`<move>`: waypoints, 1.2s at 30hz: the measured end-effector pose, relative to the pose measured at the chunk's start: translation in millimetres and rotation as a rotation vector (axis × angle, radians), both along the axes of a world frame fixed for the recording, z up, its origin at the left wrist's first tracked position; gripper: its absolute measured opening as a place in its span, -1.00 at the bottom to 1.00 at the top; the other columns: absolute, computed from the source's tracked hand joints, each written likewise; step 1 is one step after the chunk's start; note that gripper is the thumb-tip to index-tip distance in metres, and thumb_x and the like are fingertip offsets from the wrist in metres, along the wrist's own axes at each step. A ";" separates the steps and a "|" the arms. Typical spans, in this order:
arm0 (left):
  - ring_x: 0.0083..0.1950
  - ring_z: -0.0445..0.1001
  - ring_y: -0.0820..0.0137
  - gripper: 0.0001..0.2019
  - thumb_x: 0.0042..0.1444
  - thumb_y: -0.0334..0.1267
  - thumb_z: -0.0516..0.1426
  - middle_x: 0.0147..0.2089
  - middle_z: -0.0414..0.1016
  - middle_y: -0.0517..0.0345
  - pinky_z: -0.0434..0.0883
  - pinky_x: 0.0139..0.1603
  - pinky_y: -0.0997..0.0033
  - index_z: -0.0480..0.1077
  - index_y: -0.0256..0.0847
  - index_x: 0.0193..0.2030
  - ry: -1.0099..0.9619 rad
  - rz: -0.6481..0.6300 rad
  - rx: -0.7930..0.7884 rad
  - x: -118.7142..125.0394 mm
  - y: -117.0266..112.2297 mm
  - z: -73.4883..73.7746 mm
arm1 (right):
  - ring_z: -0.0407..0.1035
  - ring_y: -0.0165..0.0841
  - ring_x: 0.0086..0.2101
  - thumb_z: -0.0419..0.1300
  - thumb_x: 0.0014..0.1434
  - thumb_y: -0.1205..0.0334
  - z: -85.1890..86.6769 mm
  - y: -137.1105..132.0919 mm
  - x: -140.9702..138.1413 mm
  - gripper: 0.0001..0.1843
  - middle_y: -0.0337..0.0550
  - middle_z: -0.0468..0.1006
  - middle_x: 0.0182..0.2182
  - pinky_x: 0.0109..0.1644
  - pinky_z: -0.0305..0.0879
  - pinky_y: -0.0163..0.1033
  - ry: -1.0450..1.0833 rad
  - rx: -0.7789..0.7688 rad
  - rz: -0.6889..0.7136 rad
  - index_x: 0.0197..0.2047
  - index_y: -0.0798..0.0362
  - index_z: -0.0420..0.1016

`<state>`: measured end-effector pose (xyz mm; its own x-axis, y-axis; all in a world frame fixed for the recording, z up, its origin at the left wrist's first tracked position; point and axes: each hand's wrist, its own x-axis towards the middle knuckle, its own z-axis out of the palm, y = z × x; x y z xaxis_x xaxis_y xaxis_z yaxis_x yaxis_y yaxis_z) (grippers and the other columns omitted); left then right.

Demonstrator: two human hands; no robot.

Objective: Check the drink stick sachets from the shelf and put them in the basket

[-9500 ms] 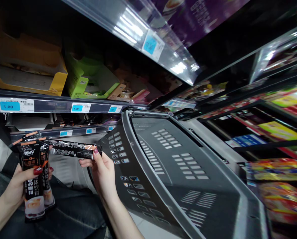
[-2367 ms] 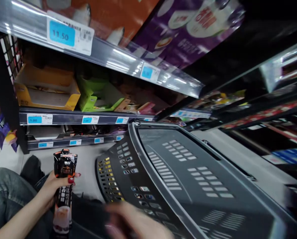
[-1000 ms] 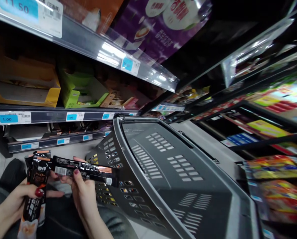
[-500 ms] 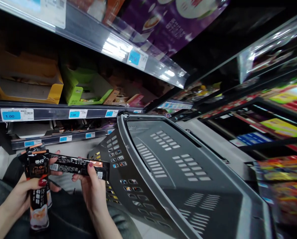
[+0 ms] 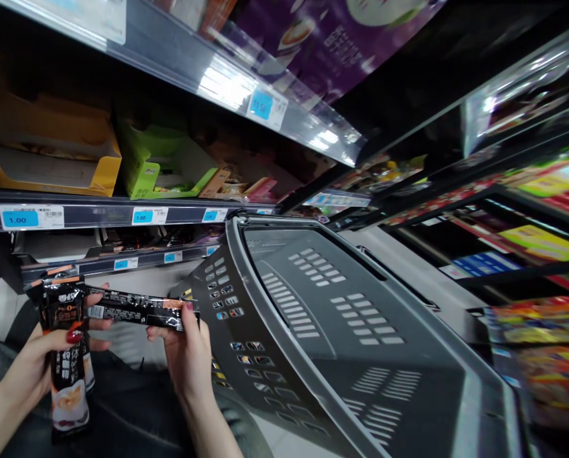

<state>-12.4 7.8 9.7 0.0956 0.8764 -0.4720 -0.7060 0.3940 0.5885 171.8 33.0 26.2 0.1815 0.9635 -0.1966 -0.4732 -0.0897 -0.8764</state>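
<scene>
Near the lower left, my left hand [image 5: 34, 359] is closed on a few black drink sachets [image 5: 69, 369], held upright. A creamy drink is pictured at the front sachet's lower end. Another black sachet [image 5: 134, 309] lies sideways, its printed back and barcode facing me. My right hand [image 5: 189, 359] pinches its right end between thumb and fingers. The left end of that sachet reaches the fingertips of my left hand, behind the upright ones. How many sachets overlap in my left hand I cannot tell.
A grey shopping basket [image 5: 284, 375] with slotted walls stands tilted in view, right of my hands. Ahead, a shelf holds a yellow box [image 5: 50, 178] and a green box [image 5: 163, 172] above price tags. A purple package [image 5: 332, 44] sits on the shelf above. Colourful goods [image 5: 542, 318] fill racks at right.
The sideways sachet and the upright sachets have shifted slightly left in view. My right hand's thumb has moved a little up and right, still pinching the sachet's end.
</scene>
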 end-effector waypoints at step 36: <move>-0.15 0.56 0.12 -0.63 -0.27 -0.43 0.31 -0.06 0.58 0.14 0.54 -0.14 0.28 0.55 -0.09 -0.22 -0.084 0.021 0.019 -3.2 2.9 -7.2 | 0.39 -0.39 -0.62 0.13 0.11 0.11 10.0 6.8 25.3 -0.73 -0.14 0.56 -0.34 -0.54 0.34 -0.26 -0.141 0.099 0.175 -0.15 0.06 0.42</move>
